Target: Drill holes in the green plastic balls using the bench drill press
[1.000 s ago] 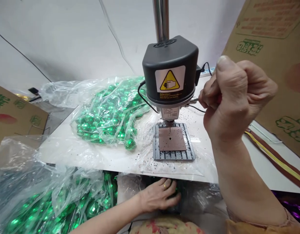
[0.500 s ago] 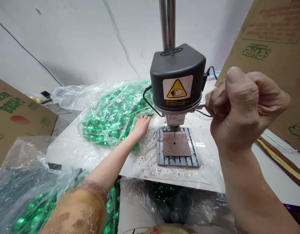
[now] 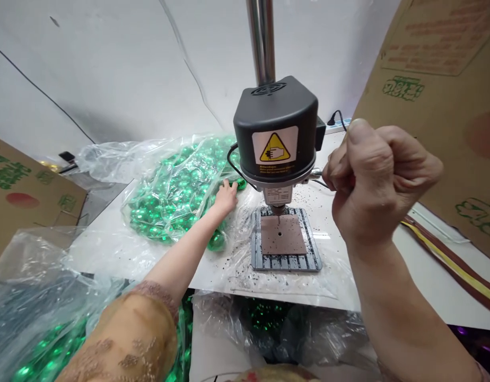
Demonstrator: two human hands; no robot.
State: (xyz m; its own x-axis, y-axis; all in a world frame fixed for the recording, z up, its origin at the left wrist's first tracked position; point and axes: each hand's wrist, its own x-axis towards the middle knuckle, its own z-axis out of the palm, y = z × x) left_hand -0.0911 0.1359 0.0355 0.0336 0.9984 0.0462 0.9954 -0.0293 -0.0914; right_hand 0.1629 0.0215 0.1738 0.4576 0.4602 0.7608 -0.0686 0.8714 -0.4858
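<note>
In the head view, a small black bench drill press (image 3: 276,130) stands on a white table. My right hand (image 3: 382,178) is closed in a fist round its feed lever (image 3: 315,174); most of the grip is hidden inside the fist. Under the thin drill bit lies a square brown board (image 3: 287,239) with one dark hole, on the slotted metal base (image 3: 314,262). My left hand (image 3: 226,196) reaches to the side of a clear plastic bag (image 3: 169,185) full of shiny green mirror balls. Its fingers are apart, close to a green ball (image 3: 241,183); contact with it is unclear.
Dark shavings are scattered round the base on clear film (image 3: 245,265). Cardboard boxes stand at left (image 3: 26,196) and right (image 3: 436,116). Brown and yellow strips (image 3: 447,254) lie on the right. More bagged green balls (image 3: 50,345) sit below the table edge.
The view has shifted slightly, moving the press left in the picture. My left hand has drawn back a little, and a green ball now shows beside its fingers. My right fist stays on the lever.
</note>
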